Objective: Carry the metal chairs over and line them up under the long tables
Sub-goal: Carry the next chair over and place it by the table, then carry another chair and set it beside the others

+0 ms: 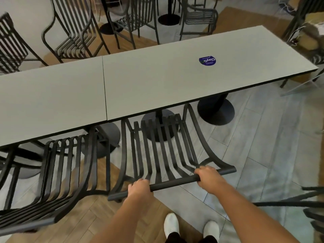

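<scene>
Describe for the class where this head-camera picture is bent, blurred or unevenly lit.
Head view: wide-angle bends the long table edges; chairs at the frame's edges smear, notably the left chair; the held chair stays sharp; soft, even light, no glare.

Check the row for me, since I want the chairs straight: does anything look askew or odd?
The held chair sits angled to the table edge, unlike the left chair. Both hands grip its top rail. A blue sticker sits on the tabletop.
</scene>
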The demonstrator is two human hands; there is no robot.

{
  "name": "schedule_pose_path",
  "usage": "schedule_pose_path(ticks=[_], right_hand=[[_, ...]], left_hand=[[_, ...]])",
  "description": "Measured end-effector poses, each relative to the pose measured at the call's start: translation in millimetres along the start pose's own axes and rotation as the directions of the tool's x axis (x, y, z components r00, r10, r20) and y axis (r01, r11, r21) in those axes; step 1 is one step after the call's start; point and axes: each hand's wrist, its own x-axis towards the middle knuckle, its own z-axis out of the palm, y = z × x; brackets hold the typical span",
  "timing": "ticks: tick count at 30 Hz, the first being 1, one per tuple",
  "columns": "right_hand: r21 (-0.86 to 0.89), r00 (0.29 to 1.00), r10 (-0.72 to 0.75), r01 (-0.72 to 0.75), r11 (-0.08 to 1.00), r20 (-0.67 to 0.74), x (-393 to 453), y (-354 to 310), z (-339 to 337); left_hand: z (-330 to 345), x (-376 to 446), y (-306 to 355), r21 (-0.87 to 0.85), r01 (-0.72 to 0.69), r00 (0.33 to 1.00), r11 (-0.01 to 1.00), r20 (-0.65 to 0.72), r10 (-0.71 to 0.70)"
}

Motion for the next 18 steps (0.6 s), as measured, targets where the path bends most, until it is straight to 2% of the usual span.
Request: schedule_pose_path(ticks=[4, 8, 13, 18], right_hand=[[0.231, 0.996, 0.08, -0.066, 0.971, -0.049, -24.1, 19.5, -6.4], [0.449, 0.975, 0.194, -0.127, 0.885, -0.106, -55.6, 47.1, -9.7], [0.519, 0.941, 0.307, -0.193, 0.832, -0.143, -98.2, 97.2, 1.5], [0.554, 0.869, 0.483, -0.353, 0.754, -0.103, -151.9, 172.4, 26.1]], left_hand=[[-8.5, -7.7, 12.2, 0.038, -0.138, 0.989, 0.99, 0.056, 0.136], [-20.3, -15.9, 58.9, 0.068, -0.337, 0.94, 0.939, 0.072, 0.332], [-32.9, -30.8, 151.3, 0.137, -0.575, 0.816, 0.807, 0.026, 0.577], [-19.1, -49.3, 251.3, 0.211, -0.713, 0.697, 0.669, 0.099, 0.711]])
